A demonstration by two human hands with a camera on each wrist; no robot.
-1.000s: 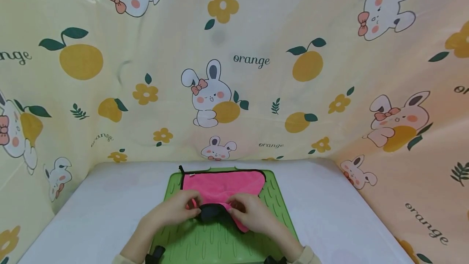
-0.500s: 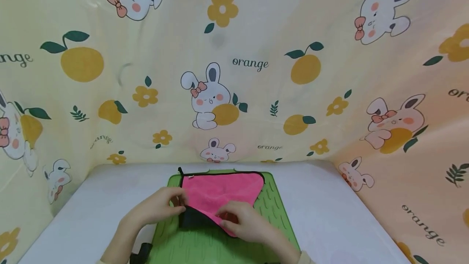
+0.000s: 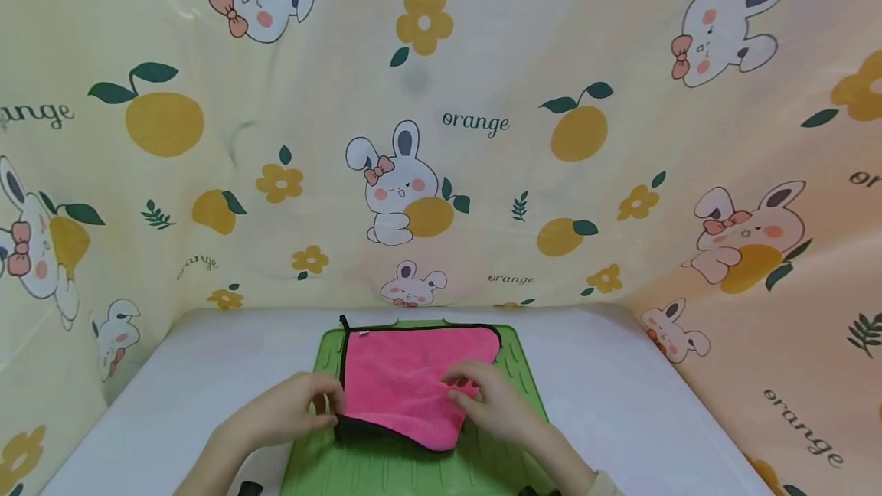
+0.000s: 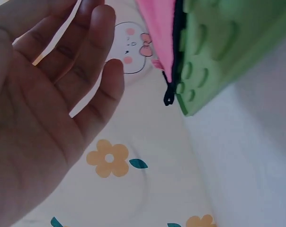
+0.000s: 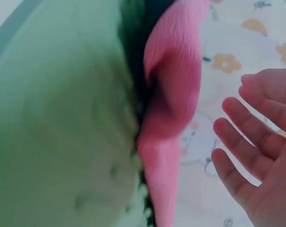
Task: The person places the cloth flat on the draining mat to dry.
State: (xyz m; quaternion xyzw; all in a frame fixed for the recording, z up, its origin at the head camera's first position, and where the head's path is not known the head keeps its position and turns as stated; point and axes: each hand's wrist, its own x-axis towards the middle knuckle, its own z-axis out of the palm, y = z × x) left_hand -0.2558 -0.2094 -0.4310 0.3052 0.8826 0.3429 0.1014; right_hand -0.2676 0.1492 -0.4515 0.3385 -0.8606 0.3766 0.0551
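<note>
A pink cleaning cloth (image 3: 403, 373) with black edging and a small loop at its far left corner lies spread over a green ridged board (image 3: 372, 473). My left hand (image 3: 292, 408) pinches the cloth's near left corner between thumb and index finger. In the left wrist view, the other fingers of the left hand (image 4: 72, 85) are loosely bent, and the pinch is out of sight. Just over the cloth's right side is my right hand (image 3: 492, 404), its fingers relaxed and apart. Nothing is held by the right hand (image 5: 261, 137) in the right wrist view, where the cloth's right side is rumpled.
The green board rests on a white table (image 3: 207, 373). Behind and beside it hangs a cream curtain (image 3: 317, 98) printed with rabbits, oranges and flowers. A black strap (image 3: 250, 488) shows by the left wrist.
The near part of the cloth, folded up before, now lies spread toward me. My left hand has moved left and nearer with the corner. My right hand has let go and moved right.
</note>
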